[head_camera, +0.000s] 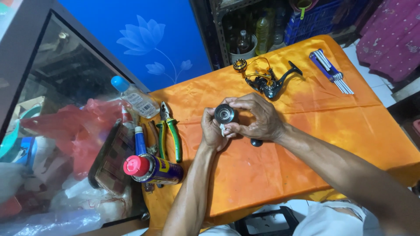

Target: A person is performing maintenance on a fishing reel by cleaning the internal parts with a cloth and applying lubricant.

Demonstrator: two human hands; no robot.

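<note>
Both hands meet over the middle of the orange cloth-covered table [306, 144]. Between them is a small round black and silver reel spool [225, 114], its open face turned up at me. My left hand [212, 131] cups it from below and the left, with a bit of white material pinched at its fingertips. My right hand [258, 117] wraps over the spool from the right. A small black knob [256, 142] lies on the cloth just under my right wrist. The black fishing reel body [269, 81] with a gold handle knob lies farther back.
Green-handled pliers [169, 131], a blue and yellow spray can with a red cap [153, 169] and a clear bottle with a blue cap [135, 98] sit at the table's left edge. A blue hex key set [330, 72] lies at the back right. Red bags and clutter fill the left.
</note>
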